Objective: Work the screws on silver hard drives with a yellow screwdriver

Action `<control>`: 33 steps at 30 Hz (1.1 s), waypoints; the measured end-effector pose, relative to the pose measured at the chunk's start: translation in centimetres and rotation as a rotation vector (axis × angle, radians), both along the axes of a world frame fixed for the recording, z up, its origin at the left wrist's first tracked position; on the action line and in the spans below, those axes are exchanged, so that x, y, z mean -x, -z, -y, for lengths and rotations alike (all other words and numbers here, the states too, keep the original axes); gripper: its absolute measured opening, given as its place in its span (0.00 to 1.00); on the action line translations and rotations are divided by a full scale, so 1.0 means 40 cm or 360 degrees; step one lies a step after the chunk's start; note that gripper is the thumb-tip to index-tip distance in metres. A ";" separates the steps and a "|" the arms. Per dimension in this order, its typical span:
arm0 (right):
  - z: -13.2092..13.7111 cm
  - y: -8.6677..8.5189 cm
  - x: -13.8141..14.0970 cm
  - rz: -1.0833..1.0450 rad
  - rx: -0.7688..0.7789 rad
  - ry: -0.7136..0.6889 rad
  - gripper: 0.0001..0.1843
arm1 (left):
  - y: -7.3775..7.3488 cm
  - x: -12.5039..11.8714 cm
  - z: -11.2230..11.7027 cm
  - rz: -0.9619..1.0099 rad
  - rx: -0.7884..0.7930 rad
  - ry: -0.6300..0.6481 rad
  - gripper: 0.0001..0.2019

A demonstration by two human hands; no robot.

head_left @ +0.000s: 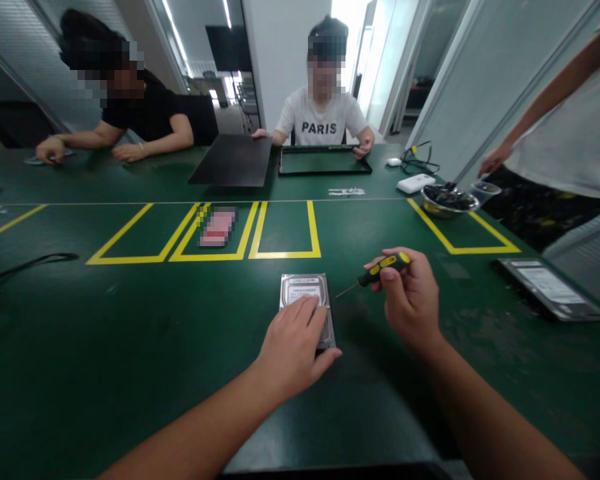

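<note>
Your left hand (295, 343) pins hard drive (304, 290) flat on worktop (130, 333), fingers released. Your right hand (410, 300) fingers grasp screwdriver (383, 265), tip just beside drive. Screw step likely; next needs tip squarely seated.

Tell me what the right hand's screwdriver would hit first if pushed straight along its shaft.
Probably the hard drive: the screwdriver in the right hand points at its right edge, near the far corner. The tip's height is unclear.

Green table (130, 333) with hard drive (304, 290), steel bowl (445, 200)
</note>
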State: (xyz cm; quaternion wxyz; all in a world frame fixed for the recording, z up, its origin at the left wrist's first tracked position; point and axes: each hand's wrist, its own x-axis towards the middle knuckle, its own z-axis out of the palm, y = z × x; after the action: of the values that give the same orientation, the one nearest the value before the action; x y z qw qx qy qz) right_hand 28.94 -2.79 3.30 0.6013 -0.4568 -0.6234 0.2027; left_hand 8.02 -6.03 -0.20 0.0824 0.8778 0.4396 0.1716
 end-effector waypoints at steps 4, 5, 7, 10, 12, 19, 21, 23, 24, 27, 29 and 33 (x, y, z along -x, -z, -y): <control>0.004 0.012 0.011 0.0111 0.0056 -0.0030 0.12 | -0.001 0.001 0.000 -0.0029 0.0011 0.0010 0.29; 0.005 0.015 0.013 0.0140 0.0070 -0.0029 0.12 | -0.001 0.001 0.000 -0.0031 0.0008 0.0012 0.29; 0.005 0.017 0.016 0.0191 0.0102 -0.0025 0.13 | 0.000 0.002 0.000 -0.0027 -0.0003 0.0021 0.29; 0.005 0.018 0.017 0.0230 0.0125 -0.0025 0.12 | 0.002 0.003 0.000 -0.0025 -0.0016 0.0032 0.29; 0.005 0.019 0.016 0.0232 0.0120 -0.0037 0.12 | 0.003 0.004 0.001 -0.0029 -0.0022 0.0031 0.29; 0.006 0.020 0.015 0.0270 0.0138 -0.0034 0.12 | 0.006 0.005 0.002 -0.0034 -0.0036 0.0029 0.28; 0.005 0.018 0.016 0.0270 0.0135 -0.0036 0.11 | 0.006 0.004 0.001 -0.0031 -0.0037 0.0031 0.28; 0.005 0.017 0.016 0.0260 0.0118 -0.0048 0.11 | 0.005 0.005 0.001 -0.0034 -0.0035 0.0034 0.28; 0.005 0.017 0.016 0.0256 0.0111 -0.0053 0.12 | 0.005 0.005 0.001 -0.0039 -0.0033 0.0034 0.28; 0.006 0.019 0.014 0.0272 0.0126 -0.0048 0.12 | 0.005 0.006 0.001 -0.0050 -0.0027 0.0033 0.28; 0.006 0.022 0.013 0.0274 0.0137 -0.0051 0.12 | 0.005 0.006 0.002 -0.0045 -0.0029 0.0029 0.28; 0.006 0.023 0.012 0.0274 0.0110 -0.0077 0.12 | 0.005 0.006 0.001 -0.0034 -0.0039 0.0032 0.28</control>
State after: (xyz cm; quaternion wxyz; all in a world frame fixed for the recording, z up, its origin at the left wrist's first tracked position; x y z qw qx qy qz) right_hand 28.47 -3.03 2.40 0.5243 -0.4779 -0.6762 0.1986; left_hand 7.79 -6.08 -0.41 0.0687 0.8849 0.4295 0.1668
